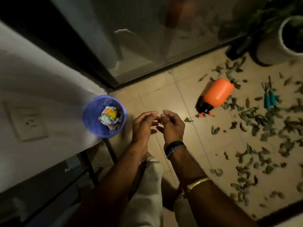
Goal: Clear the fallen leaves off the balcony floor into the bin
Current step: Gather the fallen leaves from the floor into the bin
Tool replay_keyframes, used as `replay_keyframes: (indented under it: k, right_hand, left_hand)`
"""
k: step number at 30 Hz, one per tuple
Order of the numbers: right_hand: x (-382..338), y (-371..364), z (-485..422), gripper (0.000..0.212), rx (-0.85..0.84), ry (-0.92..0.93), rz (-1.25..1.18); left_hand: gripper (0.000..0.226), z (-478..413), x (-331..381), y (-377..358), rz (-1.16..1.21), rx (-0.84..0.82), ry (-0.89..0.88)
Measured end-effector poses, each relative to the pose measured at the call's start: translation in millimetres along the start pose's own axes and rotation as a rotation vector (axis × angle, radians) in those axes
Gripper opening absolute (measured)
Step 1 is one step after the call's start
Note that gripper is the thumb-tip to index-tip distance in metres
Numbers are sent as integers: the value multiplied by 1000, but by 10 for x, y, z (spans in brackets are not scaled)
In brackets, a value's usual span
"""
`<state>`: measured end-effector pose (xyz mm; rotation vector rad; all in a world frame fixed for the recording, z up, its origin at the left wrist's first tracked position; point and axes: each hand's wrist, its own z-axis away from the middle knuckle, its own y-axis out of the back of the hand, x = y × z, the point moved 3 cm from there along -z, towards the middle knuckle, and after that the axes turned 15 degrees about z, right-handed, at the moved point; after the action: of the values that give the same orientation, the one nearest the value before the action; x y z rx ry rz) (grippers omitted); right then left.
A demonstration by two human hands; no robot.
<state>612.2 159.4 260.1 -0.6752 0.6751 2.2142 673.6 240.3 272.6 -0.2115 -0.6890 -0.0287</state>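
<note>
Head view shows me one blue bin by the wall edge, many leaves right, bare floor between, left hand and right hand loosely curled, holding nothing.

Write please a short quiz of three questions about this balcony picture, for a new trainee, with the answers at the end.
1. True or false: the orange spray bottle stands upright on the floor.
2. Which side of the picture holds most of the fallen leaves? A) left B) right C) inside the blue bin
3. What do the left hand and the right hand hold?

Key
1. False: it lies on its side.
2. B: the leaves are spread over the floor on the right, around the bottle and the green-handled tools.
3. Nothing that can be seen; both hang with loosely curled fingers near the bin, which already holds crumpled rubbish.
</note>
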Motion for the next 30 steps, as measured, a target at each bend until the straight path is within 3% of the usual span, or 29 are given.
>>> replay_keyframes:
  k: [10, 15, 25, 30]
  right_hand:
    - [541, 1900, -167, 23, 373, -127, -281]
    - [1071, 2756, -35, 25, 504, -199, -389]
    - [2524, 4221, 203, 23, 747, -316, -528]
    - [3382, 4409, -62, 12, 818, -303, -386]
  left_hand:
    - [18, 487, -1080, -1358, -415, -338, 92]
    - [17, 1033, -1877, -1889, -514, -471, 186]
    - [19, 1972, -3674, -2467, -767, -673, 309]
    - [21, 1769, -4566, -2428, -835, -708, 373]
